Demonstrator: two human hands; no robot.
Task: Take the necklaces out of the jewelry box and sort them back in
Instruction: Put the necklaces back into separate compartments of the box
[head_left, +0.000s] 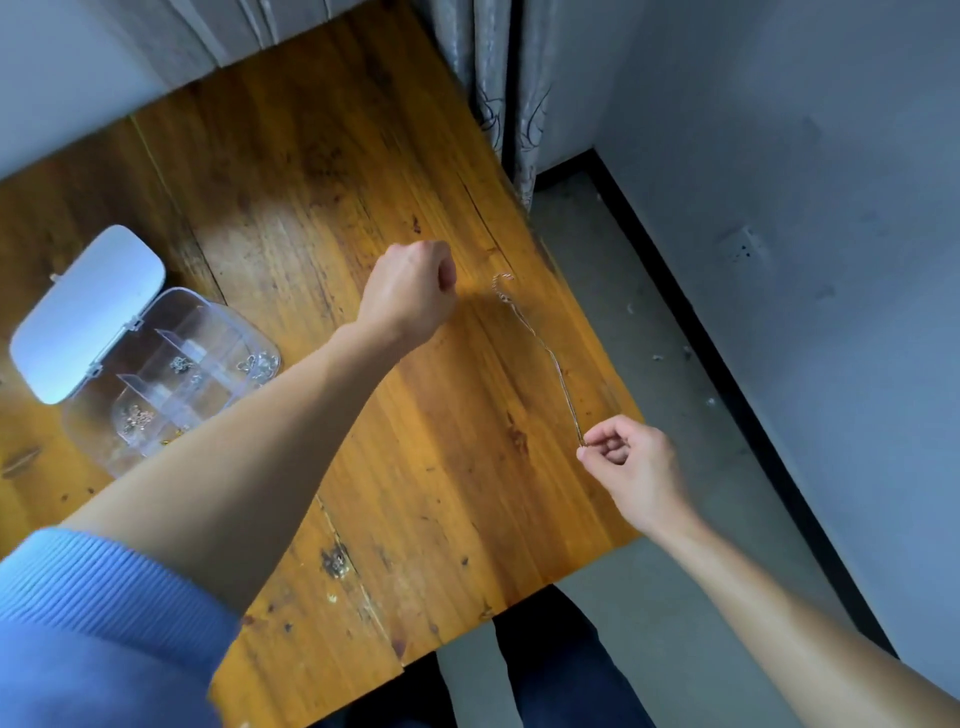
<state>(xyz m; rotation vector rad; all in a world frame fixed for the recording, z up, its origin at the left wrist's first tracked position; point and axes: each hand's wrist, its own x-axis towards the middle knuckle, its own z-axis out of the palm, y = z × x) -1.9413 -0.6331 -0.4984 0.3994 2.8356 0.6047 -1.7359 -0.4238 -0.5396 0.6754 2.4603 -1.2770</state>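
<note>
A thin silvery necklace (540, 343) stretches across the right part of the wooden table (311, 208). My right hand (631, 467) pinches its near end between thumb and forefinger, close to the table's right edge. The chain's far end curls on the wood just right of my left hand (415, 291), which is curled into a fist above the table; whether it grips anything is hidden. The clear jewelry box (182, 374) sits at the left, its white lid (88, 312) swung open behind it. Small jewelry pieces lie in its divided compartments.
Grey curtains (498, 78) hang at the table's far right corner. Bare concrete floor (649, 322) and a grey wall with a socket (745, 249) lie to the right. My legs (561, 670) show below the near table edge.
</note>
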